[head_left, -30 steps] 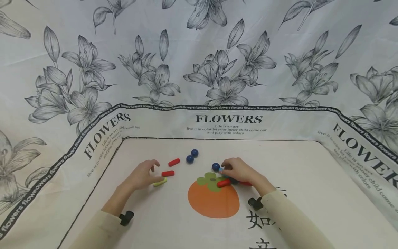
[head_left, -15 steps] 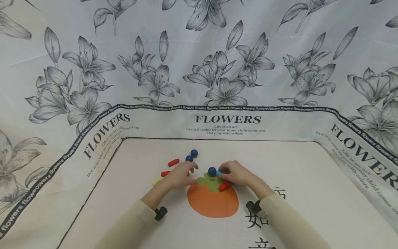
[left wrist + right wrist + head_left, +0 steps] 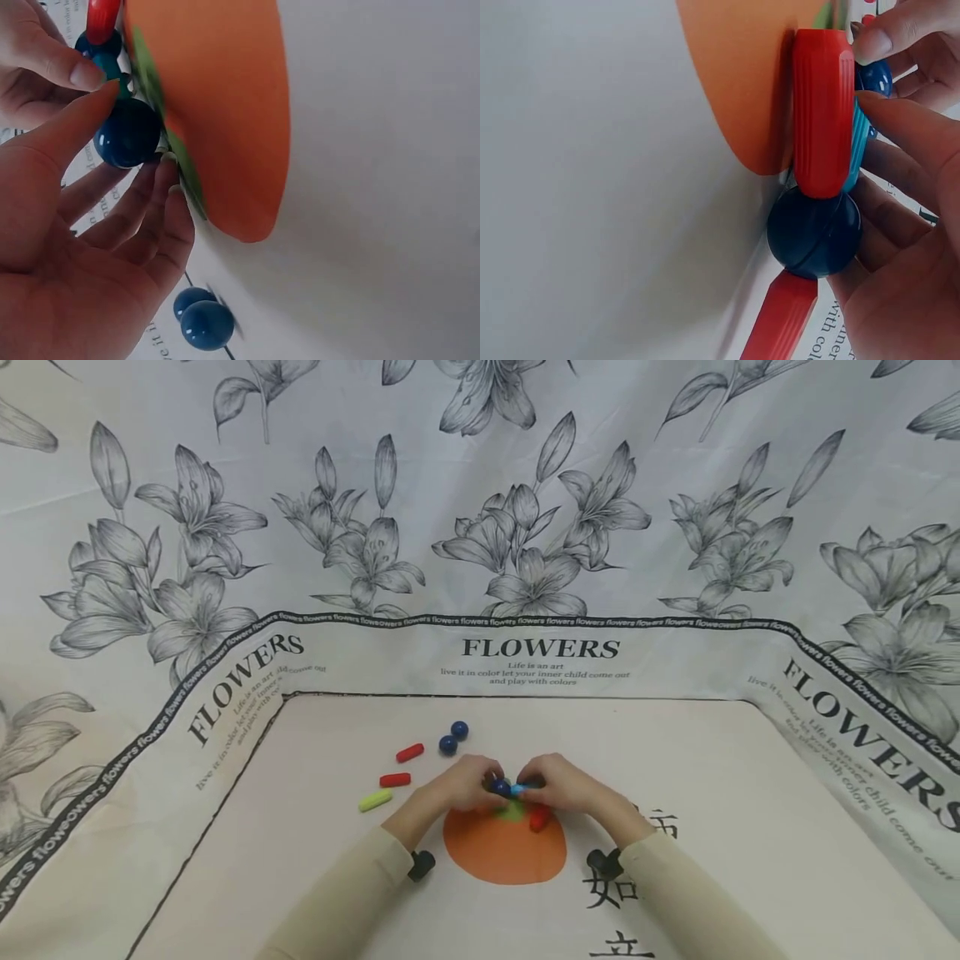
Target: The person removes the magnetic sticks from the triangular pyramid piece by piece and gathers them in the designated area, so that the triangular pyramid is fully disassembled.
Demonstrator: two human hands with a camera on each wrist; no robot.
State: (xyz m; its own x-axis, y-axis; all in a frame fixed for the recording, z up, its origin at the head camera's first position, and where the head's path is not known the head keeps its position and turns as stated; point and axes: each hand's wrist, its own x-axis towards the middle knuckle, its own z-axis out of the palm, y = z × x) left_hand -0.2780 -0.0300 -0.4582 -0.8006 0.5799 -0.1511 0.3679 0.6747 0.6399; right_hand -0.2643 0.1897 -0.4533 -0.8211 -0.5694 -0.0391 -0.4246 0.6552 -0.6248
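Note:
My left hand (image 3: 467, 783) holds a glossy blue ball (image 3: 126, 135) between its thumb and fingers, over the printed orange fruit. From the other side my right hand (image 3: 566, 783) pinches a light-blue rod (image 3: 517, 790), whose end meets that ball. A second blue ball (image 3: 815, 231) joins the rod's other end in the right wrist view. Two ribbed red rods, an upper red rod (image 3: 823, 112) and a lower red rod (image 3: 781, 319), stick out from this second ball. The fingers partly hide the light-blue rod.
Left of the hands lie two loose red rods, a farther red rod (image 3: 410, 752) and a nearer red rod (image 3: 395, 780), plus a yellow-green rod (image 3: 376, 800). Two more blue balls (image 3: 447, 745) sit behind them. A printed cloth (image 3: 712, 777) covers the table, with a floral curtain behind.
My left hand has come right from beside the yellow-green rod to the blue ball and now holds it. The right hand has brought the joined pieces slightly nearer and left.

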